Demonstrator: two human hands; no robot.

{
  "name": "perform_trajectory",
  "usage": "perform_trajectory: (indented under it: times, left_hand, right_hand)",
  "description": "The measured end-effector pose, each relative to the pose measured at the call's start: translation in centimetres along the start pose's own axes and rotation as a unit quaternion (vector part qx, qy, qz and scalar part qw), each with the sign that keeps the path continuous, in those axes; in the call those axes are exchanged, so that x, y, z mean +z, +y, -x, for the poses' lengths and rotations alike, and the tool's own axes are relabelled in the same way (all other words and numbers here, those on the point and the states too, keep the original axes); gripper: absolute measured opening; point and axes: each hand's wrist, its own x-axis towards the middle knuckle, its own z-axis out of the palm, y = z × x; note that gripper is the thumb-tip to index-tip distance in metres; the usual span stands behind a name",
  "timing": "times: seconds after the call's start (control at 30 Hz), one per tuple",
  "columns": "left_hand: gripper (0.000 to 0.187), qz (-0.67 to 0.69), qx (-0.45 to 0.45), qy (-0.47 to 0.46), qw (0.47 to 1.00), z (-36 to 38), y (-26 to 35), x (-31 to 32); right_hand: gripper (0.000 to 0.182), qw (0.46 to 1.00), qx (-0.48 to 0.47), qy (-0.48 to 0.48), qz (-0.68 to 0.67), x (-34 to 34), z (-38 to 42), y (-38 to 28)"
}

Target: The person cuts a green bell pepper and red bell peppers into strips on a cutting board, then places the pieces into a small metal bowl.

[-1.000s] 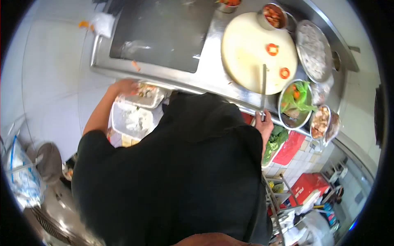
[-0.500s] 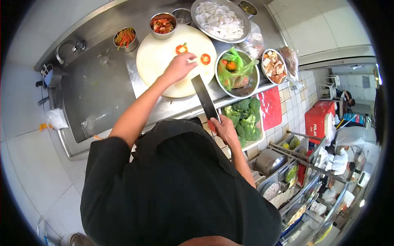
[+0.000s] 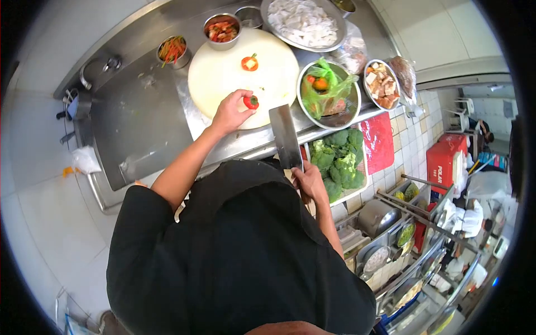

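Over the near part of the round cutting board [image 3: 223, 75], my left hand [image 3: 230, 113] pinches a red pepper piece [image 3: 251, 103] with a dark green spot at its middle. Another cut red pepper piece [image 3: 249, 63], pale inside and with a green stem, lies farther back on the board. My right hand [image 3: 310, 182] grips a cleaver [image 3: 285, 137] by its handle. The broad blade points away from me, its tip by the board's near right edge. Part of the handle is hidden by my fingers.
Behind the board are bowls of chopped red pieces [image 3: 222, 31] and vegetable strips [image 3: 172, 51], and a basin of white strips [image 3: 304, 25]. At right stand a colander with a green bag [image 3: 329, 92] and a bowl of cubes [image 3: 382, 85]. Broccoli [image 3: 338, 162] sits below the counter edge.
My left hand has picked up the right-hand pepper piece and drawn it toward me. The cleaver has turned more upright, showing more of its blade face. The whole view has shifted slightly.
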Motion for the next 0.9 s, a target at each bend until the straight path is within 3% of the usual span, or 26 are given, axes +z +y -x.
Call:
perform_trajectory:
  times: [0.07, 0.13, 0.2, 0.33, 0.47, 0.9]
  left_hand:
    - [0.047, -0.159, 0.08, 0.007, 0.984, 2.6, -2.2, -0.9]
    - [0.048, -0.158, 0.083, 0.02, 0.984, 4.1, -1.8, -1.6]
    - [0.05, -0.151, 0.07, 0.054, 0.985, 5.1, -1.5, -1.6]
    - [0.031, -0.152, 0.095, 0.046, 0.983, 5.1, -1.3, -1.8]
    - [0.03, -0.162, 0.114, 0.044, 0.979, 4.5, -1.5, -1.2]
    - [0.027, -0.194, 0.109, 0.038, 0.974, 4.0, -0.8, -1.2]
  right_hand:
    - [0.023, 0.997, -0.014, 0.001, 0.073, 0.0, -0.3, -2.0]
    - [0.024, 0.979, -0.111, 0.069, 0.158, 0.7, -1.1, -2.3]
    - [0.026, 0.966, -0.134, 0.088, 0.204, 1.7, -1.0, -3.9]
    - [0.031, 0.932, -0.202, 0.096, 0.284, 3.7, -0.6, -7.9]
    - [0.027, 0.902, -0.219, 0.105, 0.358, 5.5, -1.6, -8.2]
    - [0.022, 0.876, -0.196, 0.109, 0.426, 6.2, -0.4, -8.7]
